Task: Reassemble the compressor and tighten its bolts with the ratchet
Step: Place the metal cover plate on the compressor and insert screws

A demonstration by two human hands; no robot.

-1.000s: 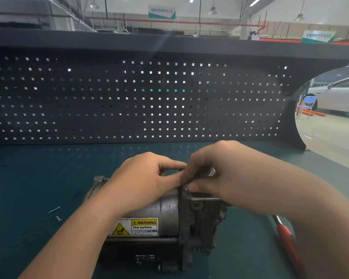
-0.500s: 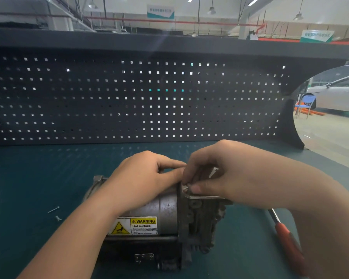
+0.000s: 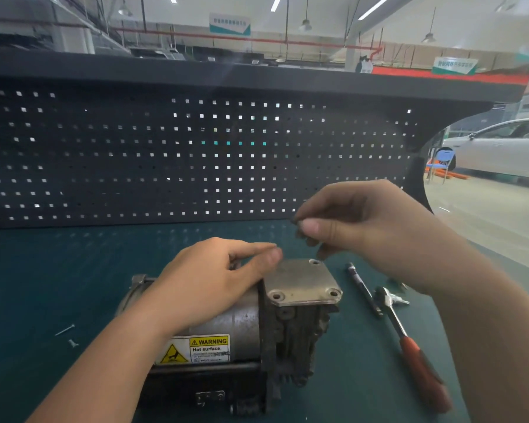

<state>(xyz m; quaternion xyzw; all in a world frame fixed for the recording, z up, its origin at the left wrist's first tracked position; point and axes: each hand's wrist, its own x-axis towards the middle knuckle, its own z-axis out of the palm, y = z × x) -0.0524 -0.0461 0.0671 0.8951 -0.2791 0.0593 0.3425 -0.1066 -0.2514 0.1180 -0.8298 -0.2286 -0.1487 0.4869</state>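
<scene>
- Compressor (image 3: 226,337) lies on the bench (image 3: 43,285) before me, its top plate (image 3: 300,283) now uncovered.
- My right hand (image 3: 364,227) has lifted off the plate and pinches a small dark part, too blurred to identify.
- My left hand (image 3: 217,279) stays pressing the housing, fingers nearly straight.
- Ratchet (image 3: 409,340) lies to the right, beside an extension bar (image 3: 364,288).
- Two screws (image 3: 68,334) lie to the left.

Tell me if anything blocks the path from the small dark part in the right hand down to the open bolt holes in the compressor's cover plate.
Nothing visible does. The right hand pinches a small dark part above the grey metal cover plate; three bolt holes show open. The left hand touches only the plate's left edge.
</scene>
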